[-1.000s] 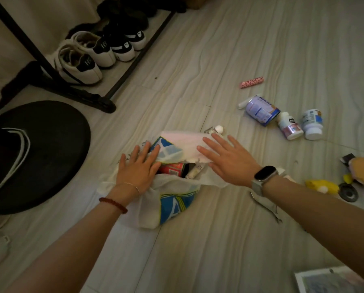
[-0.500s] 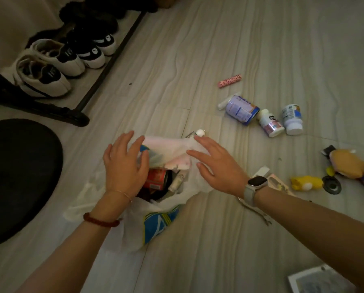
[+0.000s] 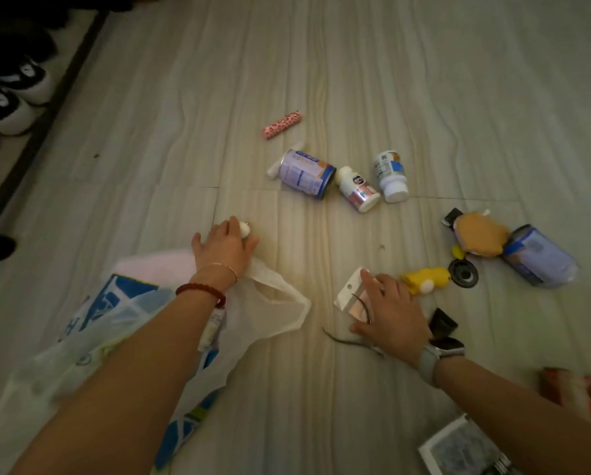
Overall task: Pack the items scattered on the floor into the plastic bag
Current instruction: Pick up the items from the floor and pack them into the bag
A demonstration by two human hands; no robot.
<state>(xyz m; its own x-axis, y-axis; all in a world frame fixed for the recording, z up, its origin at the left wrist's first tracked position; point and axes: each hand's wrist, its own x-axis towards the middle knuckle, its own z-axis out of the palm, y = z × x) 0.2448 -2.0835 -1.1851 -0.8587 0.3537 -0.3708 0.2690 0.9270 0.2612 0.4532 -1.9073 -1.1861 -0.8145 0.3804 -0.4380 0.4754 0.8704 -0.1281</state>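
Floor (image 3: 424, 80) tiles carry everything. Plastic bag (image 3: 273, 303) sprawls toward the floor's near-left corner, under the left forearm. Left hand (image 3: 223, 246) reaches just past the bag's mouth, fingers curled onto a small white object (image 3: 245, 229). Right hand (image 3: 390, 311), well right of the bag, lies with fingers spread on a flat white packet (image 3: 350, 293), beside a yellow toy (image 3: 424, 281).
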